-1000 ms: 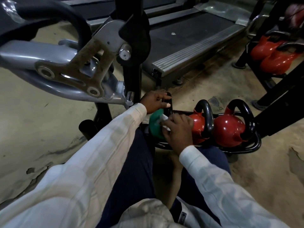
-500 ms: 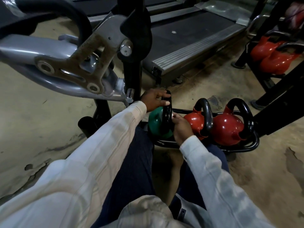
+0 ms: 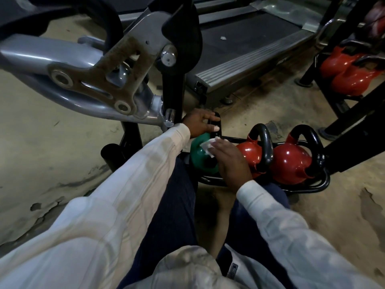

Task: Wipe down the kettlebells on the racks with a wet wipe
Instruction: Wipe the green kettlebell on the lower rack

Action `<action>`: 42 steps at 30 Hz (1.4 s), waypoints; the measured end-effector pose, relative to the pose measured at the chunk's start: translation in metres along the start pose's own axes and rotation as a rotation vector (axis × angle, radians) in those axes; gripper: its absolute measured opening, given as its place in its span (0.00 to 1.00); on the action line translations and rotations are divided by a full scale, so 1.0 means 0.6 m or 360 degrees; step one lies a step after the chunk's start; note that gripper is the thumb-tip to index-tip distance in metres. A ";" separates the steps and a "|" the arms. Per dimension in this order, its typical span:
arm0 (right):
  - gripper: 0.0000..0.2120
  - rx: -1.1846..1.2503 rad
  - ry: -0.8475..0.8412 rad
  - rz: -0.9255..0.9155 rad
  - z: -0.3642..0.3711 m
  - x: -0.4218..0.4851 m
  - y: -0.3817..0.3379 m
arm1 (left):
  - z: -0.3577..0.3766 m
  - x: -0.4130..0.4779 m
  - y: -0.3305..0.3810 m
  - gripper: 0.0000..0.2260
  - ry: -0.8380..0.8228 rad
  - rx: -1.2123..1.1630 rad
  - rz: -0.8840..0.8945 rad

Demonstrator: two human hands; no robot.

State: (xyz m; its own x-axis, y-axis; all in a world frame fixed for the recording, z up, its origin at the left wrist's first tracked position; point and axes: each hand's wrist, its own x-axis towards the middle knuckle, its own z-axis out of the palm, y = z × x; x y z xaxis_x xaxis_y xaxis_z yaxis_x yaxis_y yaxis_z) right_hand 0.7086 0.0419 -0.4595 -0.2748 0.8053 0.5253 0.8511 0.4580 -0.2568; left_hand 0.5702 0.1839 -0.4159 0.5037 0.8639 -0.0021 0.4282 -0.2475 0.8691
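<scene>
A green kettlebell with a black handle sits at the left end of a low black rack on the floor. My left hand grips the top of its handle. My right hand lies over the green ball and presses a white wet wipe against it near the handle's base. Two red kettlebells with black handles stand to the right on the same rack.
A grey metal machine arm and black upright post hang close above left. A treadmill lies behind. A second black rack with red kettlebells stands at the right. My knees crouch below.
My right hand has come up from low behind the green kettlebell onto its top front, and the wipe shows again. My left hand keeps hold of the handle.
</scene>
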 end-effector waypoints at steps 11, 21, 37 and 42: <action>0.25 -0.1578 -0.1567 -0.0332 0.004 0.090 -0.112 | 0.003 -0.013 0.004 0.15 0.0087 0.0077 0.0096; 0.27 0.0023 -0.0125 0.0295 -0.002 -0.040 0.005 | 0.004 -0.008 -0.004 0.15 0.0077 0.0097 0.0123; 0.15 0.1561 0.0104 0.1643 0.002 -0.003 -0.014 | 0.008 -0.010 -0.006 0.15 0.0109 0.0140 0.0177; 0.09 0.0868 0.0451 0.1223 0.026 -0.044 -0.050 | 0.009 -0.010 -0.008 0.15 0.0128 0.0130 0.0168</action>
State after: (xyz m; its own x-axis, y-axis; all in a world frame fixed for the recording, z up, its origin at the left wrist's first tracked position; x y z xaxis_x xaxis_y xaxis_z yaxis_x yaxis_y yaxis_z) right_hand 0.6836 0.0127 -0.4783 0.4454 0.8691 0.2152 0.4102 0.0156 -0.9119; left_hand 0.5695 0.1775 -0.4227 0.4887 0.8628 0.1294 0.4374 -0.3707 0.8193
